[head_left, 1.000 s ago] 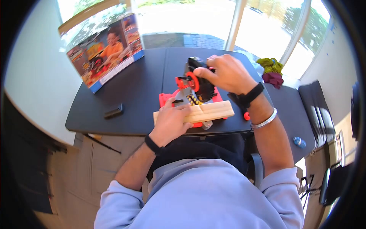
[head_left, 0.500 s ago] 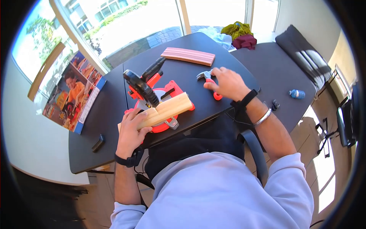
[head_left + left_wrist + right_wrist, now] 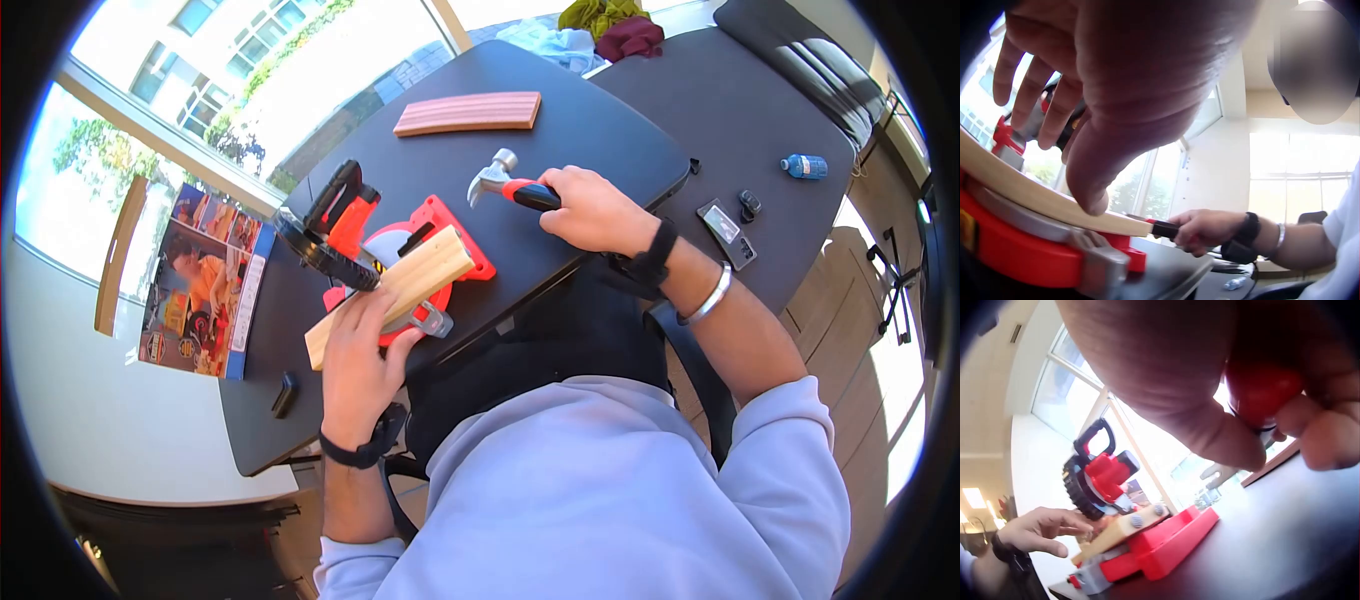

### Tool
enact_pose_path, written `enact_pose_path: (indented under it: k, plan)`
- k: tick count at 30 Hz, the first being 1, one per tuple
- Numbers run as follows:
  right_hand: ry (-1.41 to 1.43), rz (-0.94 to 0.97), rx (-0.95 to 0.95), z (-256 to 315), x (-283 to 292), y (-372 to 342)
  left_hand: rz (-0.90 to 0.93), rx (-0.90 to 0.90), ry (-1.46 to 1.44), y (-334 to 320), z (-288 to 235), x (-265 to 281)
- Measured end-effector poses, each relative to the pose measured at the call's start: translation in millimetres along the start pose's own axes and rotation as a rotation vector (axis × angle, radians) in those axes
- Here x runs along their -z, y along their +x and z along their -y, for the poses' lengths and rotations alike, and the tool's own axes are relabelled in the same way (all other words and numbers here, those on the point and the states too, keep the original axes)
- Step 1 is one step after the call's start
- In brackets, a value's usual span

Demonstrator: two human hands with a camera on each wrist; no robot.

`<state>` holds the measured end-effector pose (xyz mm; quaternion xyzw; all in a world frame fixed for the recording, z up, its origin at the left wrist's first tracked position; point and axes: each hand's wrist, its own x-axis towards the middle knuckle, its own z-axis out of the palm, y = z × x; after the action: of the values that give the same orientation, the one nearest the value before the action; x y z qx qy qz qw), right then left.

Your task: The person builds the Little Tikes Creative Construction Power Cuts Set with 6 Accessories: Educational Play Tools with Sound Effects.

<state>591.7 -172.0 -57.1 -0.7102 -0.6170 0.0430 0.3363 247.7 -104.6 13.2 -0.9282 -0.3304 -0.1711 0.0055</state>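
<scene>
A pale wooden block point(image 3: 430, 273) lies slantwise across the red base point(image 3: 478, 252) of a toy miter saw point(image 3: 347, 228). My left hand point(image 3: 358, 365) rests on the block's near left part; in the left wrist view, the fingers of that hand point(image 3: 1141, 75) are extended above the wood point(image 3: 1035, 195), thumb at its edge. My right hand point(image 3: 600, 212) grips the black-and-red handle of a claw hammer point(image 3: 495, 178), its metal head pointing left above the table. The red handle end point(image 3: 1265, 390) shows among the fingers in the right wrist view.
A striped reddish board point(image 3: 467, 112) lies at the table's back. An illustrated box point(image 3: 205, 285) stands at the left, near a small black object point(image 3: 285, 395). On the adjoining surface at right are a phone-like device point(image 3: 727, 232), a blue bottle point(image 3: 804, 166) and clothes point(image 3: 630, 37).
My right hand has left the saw, moved to the hammer and lifted it. The left hand stays on the block. The head view has turned, and the saw's upper part has swung back from my grasp.
</scene>
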Motion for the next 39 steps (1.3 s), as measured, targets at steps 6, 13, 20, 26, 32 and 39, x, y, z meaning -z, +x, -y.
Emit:
enact_pose_path:
  k: [6, 13, 20, 26, 32, 39]
  plan:
    - [0.681, 0.456, -0.471, 38.2, 17.5, -23.8, 0.015, -0.178, -0.067, 36.7, -12.3, -48.2]
    - [0.688, 0.363, -0.442, 34.2, 5.3, -23.6, 0.037, -0.168, -0.101, 47.0, 0.3, -66.0]
    - [0.301, 0.22, -0.039, 21.2, 5.0, -9.3, 0.057, -0.166, -0.111, 49.9, -4.1, -61.0]
    - [0.257, 0.221, 0.163, 4.2, 13.1, 29.0, 0.047, -0.177, -0.07, 48.4, -4.5, -62.4]
    - [0.198, 0.302, 0.282, -0.2, 6.9, 46.3, 0.073, -0.165, -0.092, 46.8, -5.0, -60.9]
    - [-0.052, 0.29, 0.361, 0.8, -6.3, 45.9, 0.08, -0.141, -0.097, 48.1, -5.7, -61.0]
